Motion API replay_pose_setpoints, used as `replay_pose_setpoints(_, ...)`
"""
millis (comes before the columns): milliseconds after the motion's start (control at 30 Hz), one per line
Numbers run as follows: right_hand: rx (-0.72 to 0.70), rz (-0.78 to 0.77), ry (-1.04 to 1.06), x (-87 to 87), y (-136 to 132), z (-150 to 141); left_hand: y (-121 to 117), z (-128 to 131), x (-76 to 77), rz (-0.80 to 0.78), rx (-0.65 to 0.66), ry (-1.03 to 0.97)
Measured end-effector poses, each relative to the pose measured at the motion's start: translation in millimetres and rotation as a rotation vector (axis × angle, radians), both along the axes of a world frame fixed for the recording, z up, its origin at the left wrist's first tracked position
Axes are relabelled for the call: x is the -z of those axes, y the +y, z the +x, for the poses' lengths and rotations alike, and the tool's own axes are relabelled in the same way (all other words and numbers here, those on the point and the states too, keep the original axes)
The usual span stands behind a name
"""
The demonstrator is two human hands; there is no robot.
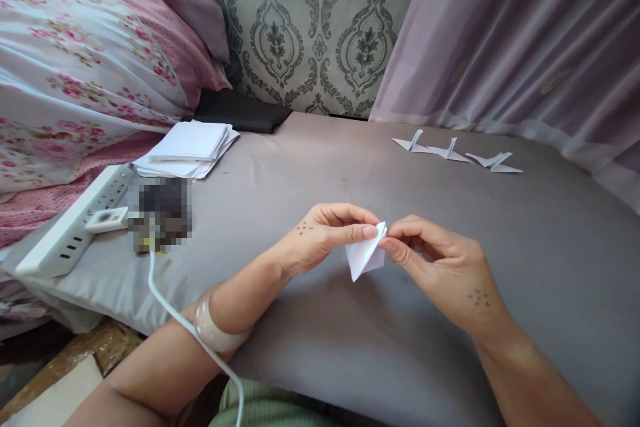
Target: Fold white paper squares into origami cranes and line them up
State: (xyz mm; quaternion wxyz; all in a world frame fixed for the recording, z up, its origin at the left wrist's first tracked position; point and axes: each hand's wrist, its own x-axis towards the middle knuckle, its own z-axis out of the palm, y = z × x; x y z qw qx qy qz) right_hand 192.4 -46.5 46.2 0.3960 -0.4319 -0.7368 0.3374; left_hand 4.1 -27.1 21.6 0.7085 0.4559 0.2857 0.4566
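A small piece of folded white paper (365, 255) is held above the grey cloth surface, one pointed corner hanging down. My left hand (330, 230) pinches its upper edge between thumb and fingers. From the other side, my right hand (435, 253) closes thumb and fingertips on the paper's upper right edge. The inner folds are hidden by the fingers. Farther back on the right stand three folded paper figures, a left one (414, 141), a middle one (451, 149) and a right one (495, 162), each with flat points and an upright strip.
A stack of white paper sheets (190, 143) lies at the back left, near a dark folded cloth (240, 111). A white power strip (75, 223) with a plugged-in adapter (107, 219) sits at the left edge. Its white cable (173, 310) crosses over my left forearm. Curtains (500, 33) hang behind.
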Motion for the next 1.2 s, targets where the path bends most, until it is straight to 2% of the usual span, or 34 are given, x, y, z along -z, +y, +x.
replay_pose_setpoints(167,-0.043,-0.056,0.008,-1.5,-0.8,1.3,0.4,0.3,0.3,-0.025,0.006,-0.009)
replay_pose_setpoints(333,0.022,-0.106,0.008,1.0,1.4,0.8,1.1,1.1,2.8,-0.034,0.005,-0.013)
replay_pose_setpoints(567,0.114,-0.177,0.103,7.9,4.3,-5.7,1.5,5.4,5.4,-0.029,-0.119,0.060)
replay_pose_setpoints(700,0.148,-0.116,0.103,11.9,2.7,-10.3,1.1,9.2,5.3,-0.041,-0.220,0.059)
replay_pose_setpoints(867,0.193,0.031,0.077,18.8,-1.5,-21.4,-2.4,13.2,4.8,0.043,-0.395,0.110)
replay_pose_setpoints(1067,0.298,0.185,0.081,26.7,-2.3,-32.0,-5.1,15.8,4.4,0.103,-0.434,0.119)
replay_pose_setpoints(1200,0.323,0.186,0.096,28.3,-1.0,-34.5,-4.4,15.0,4.3,0.122,-0.463,0.129)
